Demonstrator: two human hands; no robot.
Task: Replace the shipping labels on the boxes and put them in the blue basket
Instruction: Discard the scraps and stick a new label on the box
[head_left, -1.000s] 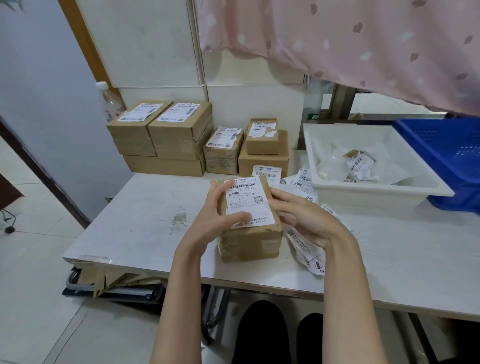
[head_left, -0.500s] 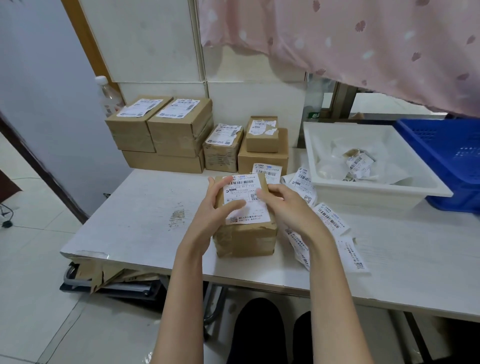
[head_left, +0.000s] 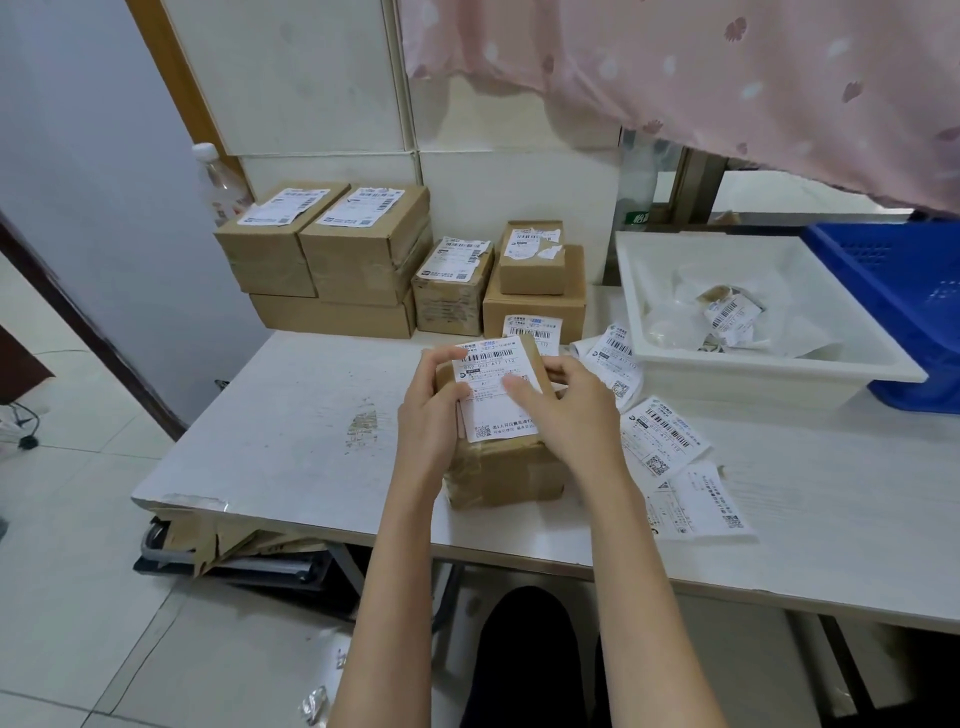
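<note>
We see 2 hands on a cardboard box (head_left: 498, 467) directly before us: left hand (head_left: 434, 415) curled around its left side, right hand (head_left: 566, 410) pressing flat fingers on the fresh label (head_left: 493, 395). Uneven pressure may wrinkle it. The blue basket (head_left: 904, 306) sits far right.

So I'm at a white table (head_left: 291, 426) with a scuffed patch near the middle and a chipped near-left corner. Right in front of me sits a cardboard box (head_left: 506, 470) with a label on top, both my hands on it. Along the back edge there's a stack of brown boxes (head_left: 332, 260), most of them labelled. Loose shipping labels (head_left: 660, 441) lie scattered just to the right of my box, a few overlapping. Further right is a white tray (head_left: 769, 366) with crumpled scraps in it, and a blue basket (head_left: 904, 312) touches its far side.
</note>
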